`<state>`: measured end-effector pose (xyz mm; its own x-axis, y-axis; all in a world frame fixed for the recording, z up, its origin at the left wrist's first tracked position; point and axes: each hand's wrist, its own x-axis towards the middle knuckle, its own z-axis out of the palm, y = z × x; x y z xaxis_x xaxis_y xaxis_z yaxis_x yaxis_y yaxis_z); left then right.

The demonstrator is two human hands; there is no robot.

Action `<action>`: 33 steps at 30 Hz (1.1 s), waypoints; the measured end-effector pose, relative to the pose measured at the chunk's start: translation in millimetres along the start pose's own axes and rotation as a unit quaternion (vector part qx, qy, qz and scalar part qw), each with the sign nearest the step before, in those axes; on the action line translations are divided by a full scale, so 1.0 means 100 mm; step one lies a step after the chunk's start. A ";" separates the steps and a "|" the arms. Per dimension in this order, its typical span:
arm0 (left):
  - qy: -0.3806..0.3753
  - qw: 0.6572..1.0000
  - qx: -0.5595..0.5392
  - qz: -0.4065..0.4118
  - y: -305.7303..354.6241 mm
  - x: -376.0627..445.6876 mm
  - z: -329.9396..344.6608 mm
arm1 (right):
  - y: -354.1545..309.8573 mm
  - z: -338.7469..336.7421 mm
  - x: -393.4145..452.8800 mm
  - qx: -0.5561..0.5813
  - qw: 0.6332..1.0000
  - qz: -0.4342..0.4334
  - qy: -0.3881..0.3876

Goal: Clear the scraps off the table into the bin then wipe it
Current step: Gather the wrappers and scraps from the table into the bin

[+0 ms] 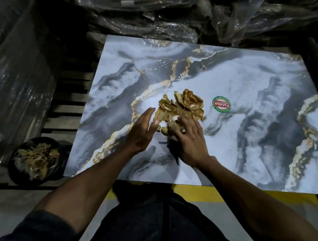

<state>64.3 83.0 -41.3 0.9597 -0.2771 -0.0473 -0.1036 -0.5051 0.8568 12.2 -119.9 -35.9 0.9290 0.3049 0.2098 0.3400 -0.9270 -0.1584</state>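
Note:
A heap of yellow-brown crumpled scraps [184,105] lies near the middle of the marble-patterned table [249,127]. My left hand [143,130] stands on edge at the heap's left side, fingers straight and apart, holding nothing. My right hand [189,139] lies palm down over the near part of the heap, fingers spread and touching the scraps. A round black bin [35,160] sits on the floor left of the table's near corner, with similar scraps inside.
A round red-and-green sticker [221,104] is stuck on the table right of the heap. Plastic-wrapped bundles [144,10] are stacked behind and left of the table. A wooden pallet [68,101] lies between table and bundles. A yellow floor stripe [196,191] runs under the near edge.

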 end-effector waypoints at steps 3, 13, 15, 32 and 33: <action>-0.012 0.998 0.048 0.049 -0.05 -0.02 0.01 | 0.03 -0.13 0.19 0.051 0.998 -0.024 0.011; -0.044 0.964 0.255 0.057 0.04 0.00 0.15 | 0.76 -0.35 0.67 0.193 0.964 0.182 0.017; -0.053 0.966 0.247 0.048 0.10 0.09 0.18 | 0.87 -0.32 0.83 0.160 0.975 0.153 -0.026; -0.068 0.965 0.251 0.034 0.07 0.77 0.12 | 1.04 0.10 0.62 0.032 0.999 0.014 0.020; -0.065 0.965 0.250 0.038 0.06 0.78 0.11 | 1.02 0.12 0.57 0.031 0.999 0.020 0.031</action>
<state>135.1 49.2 -45.4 0.9065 -0.4135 -0.0855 -0.3176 -0.8011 0.5073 102.1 -194.3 -51.9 0.9319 0.2524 0.2606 0.3131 -0.9224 -0.2262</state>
